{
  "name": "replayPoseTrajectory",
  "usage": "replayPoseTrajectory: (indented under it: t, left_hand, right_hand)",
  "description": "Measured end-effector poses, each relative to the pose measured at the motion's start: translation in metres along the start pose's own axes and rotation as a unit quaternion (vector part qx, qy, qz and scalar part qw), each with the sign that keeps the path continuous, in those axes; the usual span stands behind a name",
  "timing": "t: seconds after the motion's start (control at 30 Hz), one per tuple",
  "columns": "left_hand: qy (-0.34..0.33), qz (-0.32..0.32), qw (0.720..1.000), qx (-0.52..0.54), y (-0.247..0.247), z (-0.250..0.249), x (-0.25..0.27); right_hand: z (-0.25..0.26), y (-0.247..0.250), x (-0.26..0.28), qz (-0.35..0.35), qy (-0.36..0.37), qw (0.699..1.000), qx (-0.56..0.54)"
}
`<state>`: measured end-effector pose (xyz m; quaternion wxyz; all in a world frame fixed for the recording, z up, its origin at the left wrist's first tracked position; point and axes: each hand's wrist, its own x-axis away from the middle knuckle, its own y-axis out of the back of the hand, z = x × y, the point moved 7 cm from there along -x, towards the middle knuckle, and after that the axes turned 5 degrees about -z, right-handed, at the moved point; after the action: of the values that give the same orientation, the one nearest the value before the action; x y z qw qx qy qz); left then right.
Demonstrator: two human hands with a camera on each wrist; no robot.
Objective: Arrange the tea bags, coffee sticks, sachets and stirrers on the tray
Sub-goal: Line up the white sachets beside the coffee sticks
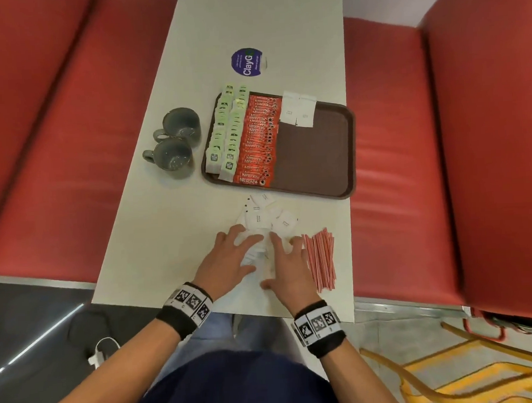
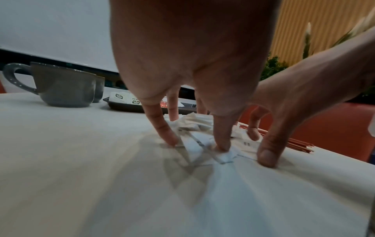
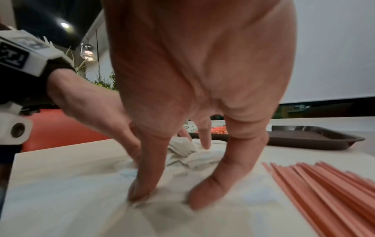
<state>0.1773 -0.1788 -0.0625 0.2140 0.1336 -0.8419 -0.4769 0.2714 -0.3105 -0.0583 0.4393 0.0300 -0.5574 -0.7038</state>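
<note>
A loose pile of white sachets (image 1: 267, 218) lies on the white table (image 1: 156, 244), in front of the brown tray (image 1: 318, 167). My left hand (image 1: 240, 242) and right hand (image 1: 284, 246) both rest on the near part of the pile, fingers spread and fairly straight, tips pressing sachets (image 2: 194, 123) onto the table. Neither hand holds anything. Red-and-white stirrers (image 1: 320, 260) lie in a bundle just right of my right hand. On the tray, green tea bags (image 1: 227, 132) fill the left, red coffee sticks (image 1: 258, 140) stand beside them, and a few white sachets (image 1: 298, 108) lie at the far middle.
Two grey mugs (image 1: 180, 125) (image 1: 171, 158) stand left of the tray. A round blue sticker (image 1: 248, 62) is on the table beyond it. Red bench seats (image 1: 395, 163) flank the narrow table. The tray's right half is bare brown surface.
</note>
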Motion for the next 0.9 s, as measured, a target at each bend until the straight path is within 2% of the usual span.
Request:
replayPoseTrajectory:
  t: [0.1, 0.37, 0.5, 0.6, 0.67, 0.77, 0.9]
  left_hand:
    - [-0.017, -0.051, 0.999, 0.005, 0.010, 0.000, -0.012]
    - [-0.036, -0.125, 0.991, -0.030, 0.030, -0.009, -0.044]
    - [-0.021, -0.146, 0.989, 0.013, 0.039, -0.009, -0.057]
    - [0.008, -0.142, 0.983, 0.112, 0.050, -0.005, -0.063]
    - [0.044, -0.157, 0.965, 0.204, 0.062, 0.000, -0.063]
    - [0.107, -0.157, 0.922, 0.338, 0.071, 0.004, -0.058]
    - [0.160, -0.112, 0.831, 0.521, 0.061, -0.001, -0.055]
  right_hand:
    - [0.012, 0.002, -0.013, -0.037, 0.023, 0.999, -0.016]
    - [0.015, 0.020, -0.048, -0.121, -0.002, 0.988, -0.099]
    - [0.012, 0.036, -0.056, -0.140, -0.007, 0.979, -0.146]
    - [0.008, 0.055, -0.055, -0.145, -0.005, 0.969, -0.202]
    - [0.005, 0.071, -0.050, -0.147, -0.006, 0.960, -0.237]
    - [0.006, 0.087, -0.040, -0.112, 0.000, 0.948, -0.299]
    - [0.022, 0.089, -0.030, -0.068, 0.024, 0.911, -0.407]
